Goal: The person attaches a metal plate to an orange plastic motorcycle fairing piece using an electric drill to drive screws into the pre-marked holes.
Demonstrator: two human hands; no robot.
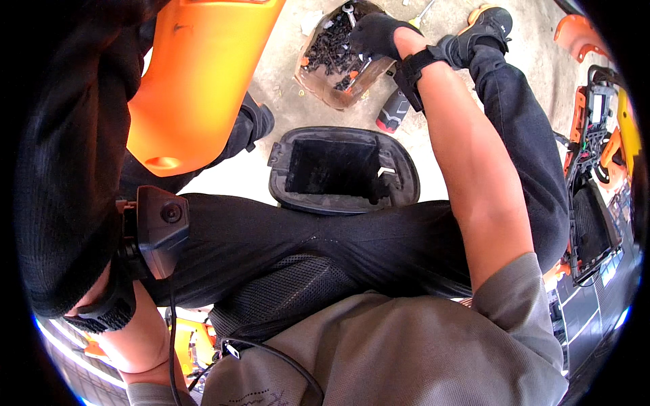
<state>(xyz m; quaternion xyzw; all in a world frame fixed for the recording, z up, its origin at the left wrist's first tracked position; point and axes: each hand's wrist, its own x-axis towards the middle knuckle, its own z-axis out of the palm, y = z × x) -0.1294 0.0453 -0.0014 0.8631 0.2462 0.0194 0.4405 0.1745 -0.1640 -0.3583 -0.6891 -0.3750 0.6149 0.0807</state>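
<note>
My right hand (376,38), in a black glove, is over the right side of an open cardboard box (347,99). Its fingers look curled in; whatever they hold is hidden beneath. Dark screws or similar small parts (332,51) fill much of the box, and a metal wrench (349,13) lies at its far side. A large glossy orange plastic panel (196,81) stands up at the left, close to me. Alongside it, my black-sleeved left arm (71,176) runs upward; the left hand cannot be made out in the dark there. Against my legs rests a hollow black plastic housing (345,204).
A black cylindrical tool with a red end (391,115) lies below the box on the concrete floor (288,101). Orange and black machine parts (596,155) stand along the right. A boxy camera (162,230) is strapped at my left arm, its cable hanging down.
</note>
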